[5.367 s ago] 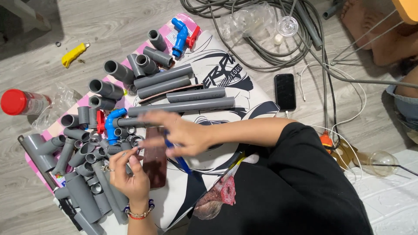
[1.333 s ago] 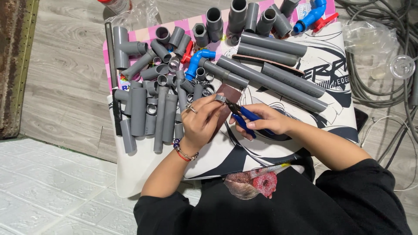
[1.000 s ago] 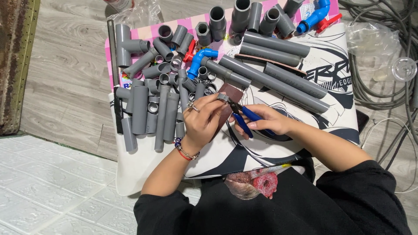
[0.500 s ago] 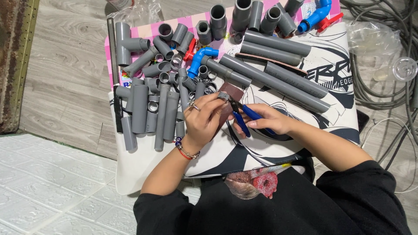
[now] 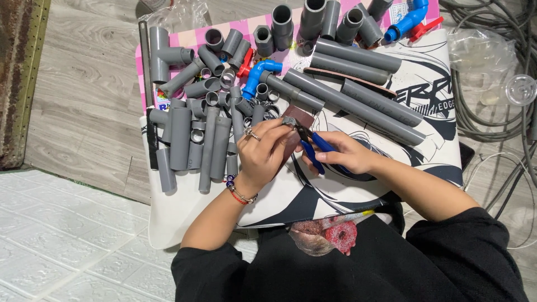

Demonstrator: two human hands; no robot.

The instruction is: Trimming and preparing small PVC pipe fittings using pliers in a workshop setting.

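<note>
View from above of a person in a black top sitting on a wooden floor, both bare hands working over a white printed cloth (image 5: 391, 184) spread in front of them. The left hand (image 5: 263, 154) – a ring on one finger and a beaded bracelet at the wrist – has its fingers (image 5: 273, 127) closed in a pinch on a small grey ring-shaped piece of pipe (image 5: 289, 121), lifted just above a dark brown rectangular sheet (image 5: 297, 114) that lies on the cloth. The right hand (image 5: 341, 154) is wrapped shut around the blue handles of a pair of small pliers (image 5: 311, 144), and the dark tip of the pliers meets the grey ring at the left fingertips. Just beyond the hands, long grey plastic pipes (image 5: 358, 106) lie slanted across the cloth. To the left, a crowded heap of short grey pipe pieces and fittings (image 5: 193, 131) rests partly on a pink checked mat (image 5: 184, 42), with a blue elbow fitting (image 5: 256, 75) among them. A bundle of grey cables (image 5: 492, 117) lies on the floor at the right
</note>
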